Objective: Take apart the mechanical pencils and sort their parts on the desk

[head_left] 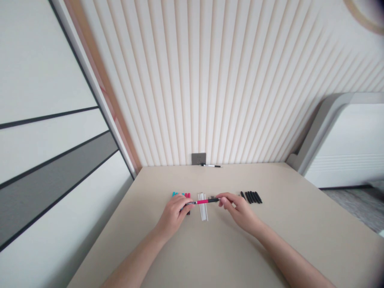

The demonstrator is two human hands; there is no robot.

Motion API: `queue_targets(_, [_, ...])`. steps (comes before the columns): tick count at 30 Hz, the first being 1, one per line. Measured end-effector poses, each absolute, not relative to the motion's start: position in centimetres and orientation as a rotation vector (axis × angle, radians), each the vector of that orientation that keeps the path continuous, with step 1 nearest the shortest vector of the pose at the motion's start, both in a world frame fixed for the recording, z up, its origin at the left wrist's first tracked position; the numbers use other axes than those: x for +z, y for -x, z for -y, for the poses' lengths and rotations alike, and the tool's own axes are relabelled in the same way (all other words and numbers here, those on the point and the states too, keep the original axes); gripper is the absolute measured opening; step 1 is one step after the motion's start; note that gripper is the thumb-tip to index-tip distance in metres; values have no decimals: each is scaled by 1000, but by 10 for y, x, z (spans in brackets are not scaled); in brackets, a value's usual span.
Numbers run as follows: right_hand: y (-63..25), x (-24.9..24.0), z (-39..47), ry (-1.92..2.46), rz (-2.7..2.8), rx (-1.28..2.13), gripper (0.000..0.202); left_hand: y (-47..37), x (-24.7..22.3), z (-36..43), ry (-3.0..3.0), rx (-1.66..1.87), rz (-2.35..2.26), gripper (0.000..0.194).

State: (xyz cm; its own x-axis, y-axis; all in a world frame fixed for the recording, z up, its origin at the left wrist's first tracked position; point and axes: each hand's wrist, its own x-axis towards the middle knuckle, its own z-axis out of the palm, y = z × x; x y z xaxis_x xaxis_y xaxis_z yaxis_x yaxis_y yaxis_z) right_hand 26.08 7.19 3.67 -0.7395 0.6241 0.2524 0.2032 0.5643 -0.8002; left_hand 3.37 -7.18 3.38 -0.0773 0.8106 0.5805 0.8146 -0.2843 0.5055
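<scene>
A pen (204, 201) with a pink section and a black grip is held level between both hands, above the table. My left hand (172, 212) is closed around its dark left end. The fingertips of my right hand (240, 210) pinch the pointed right end, by the black grip. Below the pen lies a bundle of thin white sticks (203, 213), like pen refills. Teal and pink pen barrels (187, 195) lie behind my left hand, which partly covers them. Just beyond my right hand sits a row of several short black pieces (252, 197), like pen grips.
A white and black pen (212, 165) lies at the back edge of the beige table (192, 256), below a dark wall socket (198, 158). Ribbed wall panels rise behind it. A white cabinet (45, 160) stands left, and a pale headboard (345, 140) right.
</scene>
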Motion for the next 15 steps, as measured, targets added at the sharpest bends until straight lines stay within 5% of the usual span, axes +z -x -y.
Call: queue_targets(15, [-267,32,-92,763,2019,1074,35,-36,37,72,2078,-1324,1933,18])
